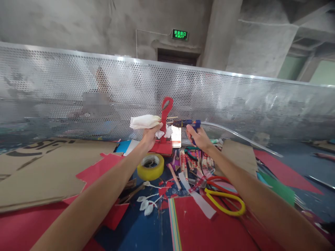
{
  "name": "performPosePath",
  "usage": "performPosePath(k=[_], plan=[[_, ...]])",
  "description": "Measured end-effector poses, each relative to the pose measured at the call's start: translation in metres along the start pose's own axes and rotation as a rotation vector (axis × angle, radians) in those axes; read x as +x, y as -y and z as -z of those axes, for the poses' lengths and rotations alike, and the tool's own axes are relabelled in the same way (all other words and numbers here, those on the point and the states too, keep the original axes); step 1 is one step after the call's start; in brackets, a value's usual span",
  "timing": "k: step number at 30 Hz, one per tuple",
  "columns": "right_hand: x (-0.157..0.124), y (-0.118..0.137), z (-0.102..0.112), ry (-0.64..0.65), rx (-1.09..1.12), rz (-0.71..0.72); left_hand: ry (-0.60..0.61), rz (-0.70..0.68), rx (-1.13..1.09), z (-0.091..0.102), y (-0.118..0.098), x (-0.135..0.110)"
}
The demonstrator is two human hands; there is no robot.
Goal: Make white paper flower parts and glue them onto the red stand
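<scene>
Beyond the yellow tape [150, 173], the left hand [151, 135] pinches a white bundle [144, 122], perhaps paper; right of that tape, the right hand [199, 137] grips a glue gun [186, 123].

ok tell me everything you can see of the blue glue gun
The dark blue, plastic-looking glue gun is gripped in the right hand, barrel roughly level. Its darker nozzle points left, toward the upright red looped piece; contact there is unclear. A long, clear glue stick curves down from its rear.
</scene>
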State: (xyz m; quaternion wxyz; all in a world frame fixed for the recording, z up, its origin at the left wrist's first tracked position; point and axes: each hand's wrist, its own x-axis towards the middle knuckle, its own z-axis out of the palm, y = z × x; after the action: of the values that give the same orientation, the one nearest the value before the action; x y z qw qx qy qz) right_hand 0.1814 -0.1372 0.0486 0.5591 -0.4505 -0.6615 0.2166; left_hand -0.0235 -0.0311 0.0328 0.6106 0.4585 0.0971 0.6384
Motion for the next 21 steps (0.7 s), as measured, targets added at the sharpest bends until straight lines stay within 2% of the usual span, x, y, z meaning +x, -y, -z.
performPosePath(k=[6, 12, 21], plan=[[-0.0011, 0.0019, -0.0015, 0.066, 0.071, 0.017, 0.015, 0.000, 0.005, -0.0018, -0.0011, -0.0014], [-0.0002, 0.0007, -0.0044, 0.004, 0.061, -0.015, 0.006, 0.003, 0.018, -0.0032, -0.0019, -0.0022], [-0.0008, 0.0024, -0.0039, 0.014, 0.124, -0.015, 0.000, 0.005, 0.015, -0.0055, -0.0038, -0.0042]])
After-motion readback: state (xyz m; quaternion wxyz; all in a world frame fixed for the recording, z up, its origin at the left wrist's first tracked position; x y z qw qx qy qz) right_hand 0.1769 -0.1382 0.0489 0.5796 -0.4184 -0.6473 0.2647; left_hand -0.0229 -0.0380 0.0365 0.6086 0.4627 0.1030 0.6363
